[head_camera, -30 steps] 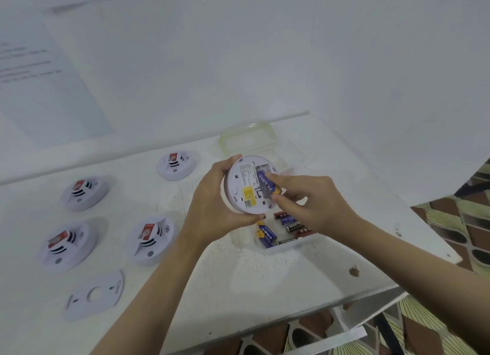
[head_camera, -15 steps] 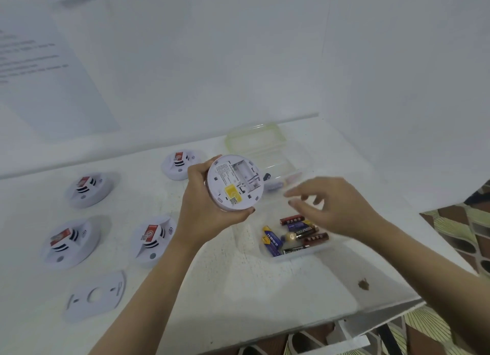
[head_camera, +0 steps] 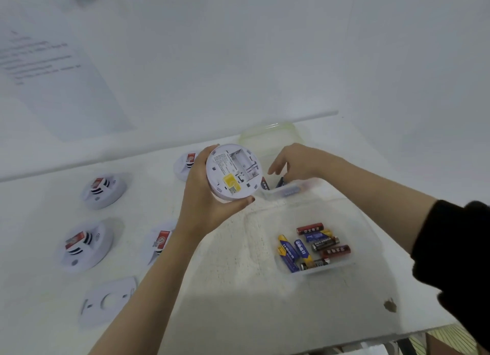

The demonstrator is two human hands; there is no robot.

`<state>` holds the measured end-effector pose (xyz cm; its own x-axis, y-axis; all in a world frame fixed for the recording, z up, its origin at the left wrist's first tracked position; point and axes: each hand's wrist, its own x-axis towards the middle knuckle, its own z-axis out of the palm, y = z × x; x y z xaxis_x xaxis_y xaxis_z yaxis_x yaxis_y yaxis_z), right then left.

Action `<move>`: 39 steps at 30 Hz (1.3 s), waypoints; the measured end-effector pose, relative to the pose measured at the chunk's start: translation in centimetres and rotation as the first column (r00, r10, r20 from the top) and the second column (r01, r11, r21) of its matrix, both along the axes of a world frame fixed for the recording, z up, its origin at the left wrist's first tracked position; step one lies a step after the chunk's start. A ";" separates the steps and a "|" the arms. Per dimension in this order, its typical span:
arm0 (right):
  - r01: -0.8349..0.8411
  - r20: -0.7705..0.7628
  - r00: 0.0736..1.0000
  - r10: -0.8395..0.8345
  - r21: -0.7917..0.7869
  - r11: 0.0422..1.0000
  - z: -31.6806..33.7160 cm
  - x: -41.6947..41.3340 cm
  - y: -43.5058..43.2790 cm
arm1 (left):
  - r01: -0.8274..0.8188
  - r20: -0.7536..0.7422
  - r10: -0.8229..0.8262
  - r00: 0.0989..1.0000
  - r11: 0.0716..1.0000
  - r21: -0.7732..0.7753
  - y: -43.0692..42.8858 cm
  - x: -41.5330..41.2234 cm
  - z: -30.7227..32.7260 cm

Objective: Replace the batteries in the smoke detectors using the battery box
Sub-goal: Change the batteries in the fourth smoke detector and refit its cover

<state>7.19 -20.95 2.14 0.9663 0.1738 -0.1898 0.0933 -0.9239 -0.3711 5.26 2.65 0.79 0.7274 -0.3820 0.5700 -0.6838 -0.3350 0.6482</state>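
Four smoke detectors (head_camera: pixel 103 191) and one mounting plate (head_camera: pixel 108 301) lie on the left of the table (head_camera: pixel 238 301). The left hand (head_camera: pixel 201 203) grips a fifth detector (head_camera: pixel 233 173), its empty battery bay facing up. The right hand (head_camera: pixel 297 161) reaches into the far box (head_camera: pixel 289 191); whether it holds anything is hidden. The near box (head_camera: pixel 315 271) holds about eight batteries (head_camera: pixel 316 244).

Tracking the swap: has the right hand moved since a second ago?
Yes, the right hand went from the smoke detector to the far clear box behind the battery tray.

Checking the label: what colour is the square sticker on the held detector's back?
Yellow sticker, head view.
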 end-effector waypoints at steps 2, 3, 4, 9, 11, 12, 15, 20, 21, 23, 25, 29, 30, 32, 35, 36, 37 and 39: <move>-0.027 -0.041 0.999 0.025 -0.050 0.998 -0.4 0.6 0.3 | -0.008 -0.006 0.008 1.000 1.000 0.006 0.1 0.3 0.1; -0.028 -0.049 0.999 0.025 -0.065 0.997 -0.5 0.9 0.3 | -0.013 -0.006 0.013 1.000 1.000 0.017 0.3 0.5 0.0; -0.020 -0.050 0.999 0.017 -0.069 0.997 -0.6 1.0 0.3 | -0.016 -0.008 0.017 1.000 1.000 0.023 0.3 0.6 -0.1; 0.082 -0.037 0.996 -0.075 0.244 0.966 -0.5 0.4 -0.9 | -0.021 -0.029 0.022 0.999 1.000 0.012 0.6 1.0 -1.1; 0.140 -0.062 0.990 -0.126 0.462 0.876 -0.1 -0.7 -1.0 | -0.009 -0.037 0.009 0.999 1.000 -0.011 0.4 1.0 -1.3; 0.156 -0.073 0.988 -0.139 0.556 0.816 0.1 -1.2 -0.9 | -0.005 -0.036 0.004 0.999 1.000 -0.016 0.3 1.0 -1.3; 0.160 -0.064 0.984 -0.168 0.733 0.661 0.8 -2.9 -0.7 | 0.001 -0.037 -0.001 0.999 1.000 -0.026 -0.2 0.9 -1.3; 0.072 0.070 0.969 -0.236 0.837 0.542 1.6 -5.3 0.1 | 0.015 -0.069 -0.018 0.997 0.998 -0.054 -1.1 0.4 -1.2; 0.054 0.098 0.962 -0.255 0.848 0.528 1.7 -5.7 0.3 | 0.019 -0.086 -0.024 0.996 0.998 -0.059 -1.2 0.3 -1.2; 0.008 0.161 0.944 -0.289 0.862 0.506 2.0 -6.3 0.8 | 0.032 -0.122 -0.039 0.992 0.998 -0.061 -1.5 0.1 -1.4; -0.038 0.223 0.920 -0.323 0.871 0.490 2.2 -6.9 1.5 | 0.050 -0.127 -0.056 0.990 0.998 -0.048 -1.8 -0.1 -1.3; -0.070 0.364 0.851 -0.377 0.792 0.606 2.1 -7.7 2.6 | 0.052 -0.100 -0.054 0.994 0.998 -0.029 -2.1 -0.5 -1.1; -0.073 0.402 0.833 -0.381 0.762 0.644 2.1 -7.8 2.6 | 0.051 -0.092 -0.054 0.994 0.998 -0.031 -2.1 -0.6 -1.0; -0.075 0.464 0.804 -0.372 0.699 0.711 2.0 -7.9 2.6 | 0.062 -0.071 -0.064 0.995 0.998 -0.032 -2.2 -0.8 -0.6; -0.098 0.504 0.801 -0.323 0.643 0.760 1.6 -7.9 2.5 | 0.084 -0.039 -0.085 0.996 0.996 -0.010 -2.3 -1.2 -0.4; -0.112 0.501 0.810 -0.304 0.641 0.759 1.5 -8.0 2.5 | 0.089 -0.035 -0.089 0.995 0.996 -0.001 -2.3 -1.4 -0.4; -0.122 0.489 0.823 -0.290 0.649 0.751 1.6 -8.0 2.6 | 0.092 -0.032 -0.092 0.995 0.996 0.007 -2.3 -1.5 -0.4; -0.131 0.466 0.843 -0.268 0.662 0.738 1.7 -8.2 2.7 | 0.106 -0.021 -0.106 0.994 0.994 0.003 -2.2 -1.9 -0.2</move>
<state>-1.03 -18.23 3.86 0.8908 -0.0134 0.4543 0.3936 -0.4770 -0.7858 3.41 0.40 0.61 0.6944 -0.4596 0.5538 -0.7021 -0.2640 0.6613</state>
